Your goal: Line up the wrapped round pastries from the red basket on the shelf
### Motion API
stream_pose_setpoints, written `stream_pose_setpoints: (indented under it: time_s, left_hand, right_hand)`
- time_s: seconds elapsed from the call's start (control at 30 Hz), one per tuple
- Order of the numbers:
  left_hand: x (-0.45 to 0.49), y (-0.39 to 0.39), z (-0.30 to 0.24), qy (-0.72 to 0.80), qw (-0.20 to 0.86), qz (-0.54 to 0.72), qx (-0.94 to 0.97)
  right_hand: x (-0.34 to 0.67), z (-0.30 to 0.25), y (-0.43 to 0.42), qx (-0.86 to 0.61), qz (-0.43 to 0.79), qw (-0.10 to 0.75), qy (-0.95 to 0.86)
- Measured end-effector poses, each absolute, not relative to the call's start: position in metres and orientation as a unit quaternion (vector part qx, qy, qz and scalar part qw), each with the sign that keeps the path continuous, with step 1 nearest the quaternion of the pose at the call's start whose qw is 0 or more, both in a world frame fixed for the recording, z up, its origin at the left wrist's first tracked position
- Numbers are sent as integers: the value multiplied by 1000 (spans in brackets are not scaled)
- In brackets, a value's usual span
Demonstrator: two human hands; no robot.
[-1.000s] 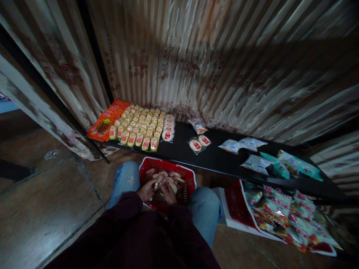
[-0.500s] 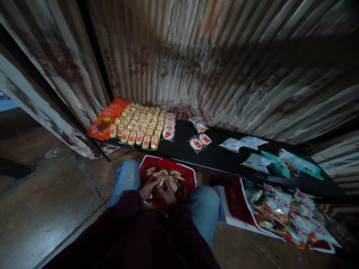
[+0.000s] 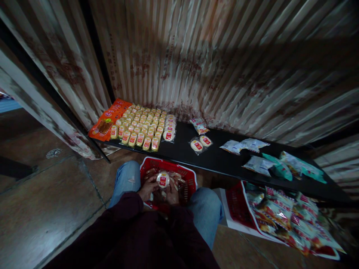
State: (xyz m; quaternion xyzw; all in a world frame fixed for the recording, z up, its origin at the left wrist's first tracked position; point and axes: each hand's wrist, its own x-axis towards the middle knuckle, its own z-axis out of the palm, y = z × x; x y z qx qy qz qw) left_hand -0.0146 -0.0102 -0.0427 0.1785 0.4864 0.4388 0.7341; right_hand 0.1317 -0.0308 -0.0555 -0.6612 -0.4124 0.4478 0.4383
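Note:
A red plastic basket rests between my knees and holds several round pale buns in clear wrap. Both hands are inside it. My left hand and my right hand are closed together on one wrapped bun with a red label, raised a little above the others. Ahead, on a low black shelf, lie neat rows of small wrapped cakes and a flat pack of two buns.
Orange packets lie at the shelf's left end. White and green bags are scattered along its right part. A red-and-white sack of snack bags lies on the floor at my right. Corrugated metal walls close in behind the shelf.
Both hands were sorting among the buns in the basket; now they have lifted one wrapped bun up, its red label facing me.

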Motion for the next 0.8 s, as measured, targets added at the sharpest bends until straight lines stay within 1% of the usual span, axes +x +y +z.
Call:
stream_pose_setpoints:
  time_s: [0.13,0.27,0.37,0.57,0.67,0.8]
  left_hand:
    - [-14,-8,-43,523,711,428,196]
    - [-10,-5,-42,527,696,443,205]
    - [-10,-1,-35,519,691,450,226]
    - [-14,9,-5,493,699,458,244]
    - [-14,14,7,491,696,466,240]
    - [-12,20,16,513,663,483,253]
  right_hand:
    - [132,-57,-31,-684,395,434,-433]
    - [135,-56,-28,-675,332,437,-494]
    - [135,-53,-24,-685,288,437,-506]
    - [129,-35,-14,-702,282,428,-494]
    - [126,-23,-9,-700,270,436,-497]
    - [126,-12,-3,-688,254,453,-507]
